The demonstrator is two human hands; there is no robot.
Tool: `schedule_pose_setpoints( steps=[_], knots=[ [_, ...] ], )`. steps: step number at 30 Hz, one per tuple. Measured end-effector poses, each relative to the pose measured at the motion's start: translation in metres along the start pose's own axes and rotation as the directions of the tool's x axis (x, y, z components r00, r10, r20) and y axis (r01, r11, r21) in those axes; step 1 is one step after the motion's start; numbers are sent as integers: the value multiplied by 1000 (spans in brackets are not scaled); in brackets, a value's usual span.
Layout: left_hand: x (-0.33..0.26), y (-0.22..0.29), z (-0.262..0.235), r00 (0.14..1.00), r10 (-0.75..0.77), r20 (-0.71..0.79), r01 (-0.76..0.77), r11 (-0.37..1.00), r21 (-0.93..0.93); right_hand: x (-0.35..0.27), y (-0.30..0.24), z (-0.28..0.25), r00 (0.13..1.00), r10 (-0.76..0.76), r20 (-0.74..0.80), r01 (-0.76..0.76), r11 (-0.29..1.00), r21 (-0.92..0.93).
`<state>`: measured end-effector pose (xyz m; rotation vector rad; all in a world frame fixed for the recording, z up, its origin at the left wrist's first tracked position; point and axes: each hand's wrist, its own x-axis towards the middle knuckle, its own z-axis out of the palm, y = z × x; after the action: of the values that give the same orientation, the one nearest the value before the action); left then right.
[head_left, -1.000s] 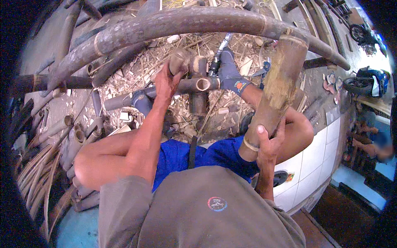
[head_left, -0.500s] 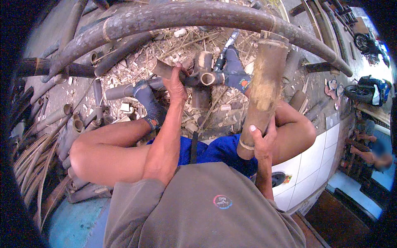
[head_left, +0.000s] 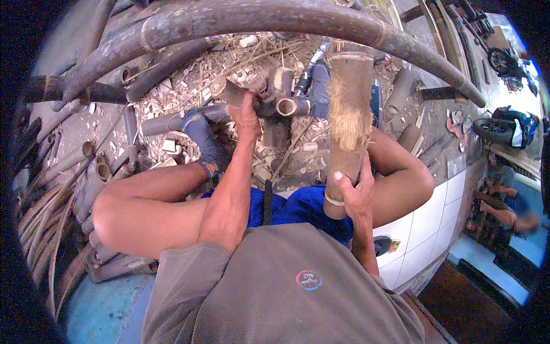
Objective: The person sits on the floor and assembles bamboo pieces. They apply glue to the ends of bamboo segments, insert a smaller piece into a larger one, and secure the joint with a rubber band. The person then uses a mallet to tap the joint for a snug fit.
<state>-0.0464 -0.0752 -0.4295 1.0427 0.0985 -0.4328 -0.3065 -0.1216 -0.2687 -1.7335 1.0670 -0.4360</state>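
My right hand (head_left: 356, 189) is wrapped round the lower end of a thick bamboo section (head_left: 345, 157). The bamboo stands up from my lap, its far end leaning away from me, with a rough pale patch shaved into its brown skin. In my left hand (head_left: 247, 119) is a broad-bladed knife (head_left: 233, 93), its flat dark blade pointing away to the left. My fingers hide most of its handle. Just beyond, between my feet, a bamboo tube (head_left: 286, 106) shows its cut open end beside a short upright stump (head_left: 280, 80).
A long thick bamboo pole (head_left: 252, 20) crosses in front of me. Wood chips (head_left: 166, 94) litter the ground. Cut bamboo pieces (head_left: 97, 172) and split strips (head_left: 43, 229) pile up at my left. At far right are a parked motorbike (head_left: 507, 127) and another person (head_left: 507, 212).
The bamboo in my right hand has swung left and stands straighter. My left hand, still holding the knife, has shifted only slightly.
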Motion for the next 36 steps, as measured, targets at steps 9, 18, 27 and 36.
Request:
schedule_pose_setpoints(
  steps=[9,18,27,36],
  knots=[
    [6,-17,-16,997,46,-53,-39,990,138,9,-13,0,992,-78,100,85,994,-68],
    [-10,-15,-21,991,126,53,-133,976,170,46,-65,6,923,-331,197,366,912,-187],
    [0,-35,-36,953,228,198,-278,920,278,120,-133,31,522,-513,682,836,150,-527],
    [0,-45,-43,975,140,170,-201,882,426,124,-159,54,588,-246,770,807,112,-580]
  ],
)
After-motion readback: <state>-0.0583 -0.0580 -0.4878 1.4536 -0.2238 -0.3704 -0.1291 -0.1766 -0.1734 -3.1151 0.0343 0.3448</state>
